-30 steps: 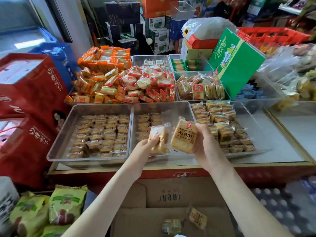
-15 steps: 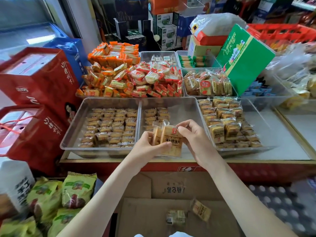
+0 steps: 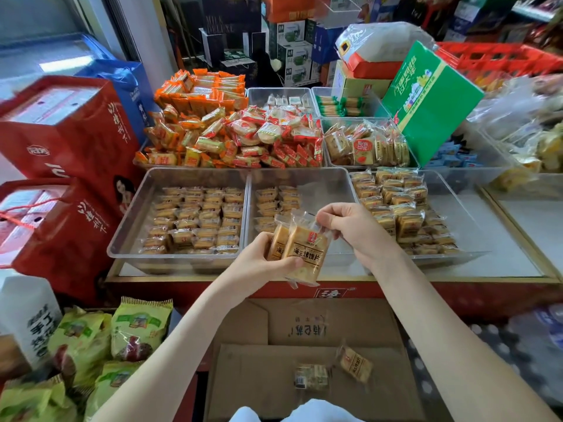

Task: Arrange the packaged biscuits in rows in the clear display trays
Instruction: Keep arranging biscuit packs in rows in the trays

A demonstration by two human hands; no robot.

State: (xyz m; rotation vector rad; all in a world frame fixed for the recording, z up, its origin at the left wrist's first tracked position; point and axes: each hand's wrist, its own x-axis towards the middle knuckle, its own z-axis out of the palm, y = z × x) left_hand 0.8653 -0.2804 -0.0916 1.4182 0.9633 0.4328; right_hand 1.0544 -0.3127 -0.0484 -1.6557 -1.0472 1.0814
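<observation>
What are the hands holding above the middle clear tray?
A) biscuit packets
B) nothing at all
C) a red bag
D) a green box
A: the left hand grips the biscuit packets from below, while the right hand pinches the top edge of the front one, above the middle tray.

rear packet (image 3: 278, 242): mostly behind front packet (image 3: 306, 254) | right-side goods (image 3: 533, 117): blurred | carton (image 3: 259, 385): cut by bottom edge
</observation>
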